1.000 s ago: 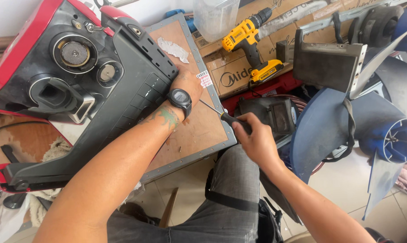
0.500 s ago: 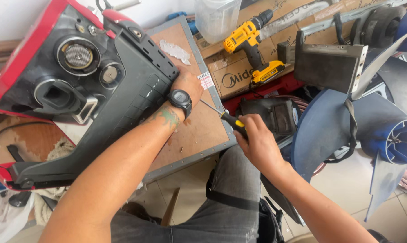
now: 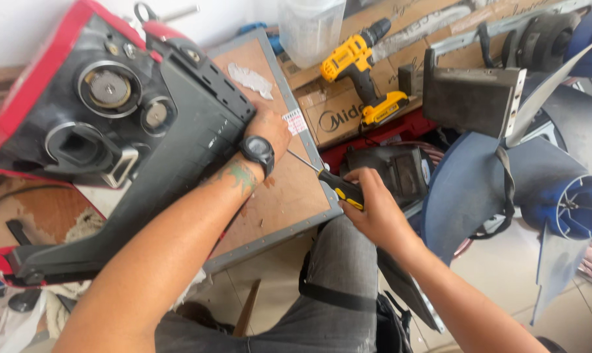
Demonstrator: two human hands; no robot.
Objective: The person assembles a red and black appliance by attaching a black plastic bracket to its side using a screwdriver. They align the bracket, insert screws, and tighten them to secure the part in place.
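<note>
cluttered workshop floor, a wooden board (image 3: 276, 196) for a bench on my lap. my left hand (image 3: 266, 127) presses flat on the red and black housing (image 3: 113, 131) to steady it; my right hand (image 3: 371, 209) grips the screwdriver (image 3: 329, 183), tip angled under my left wrist.

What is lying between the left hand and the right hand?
In the head view, the thin metal shaft of the screwdriver spans it, from the right hand toward the left hand, above the wooden board.
</note>
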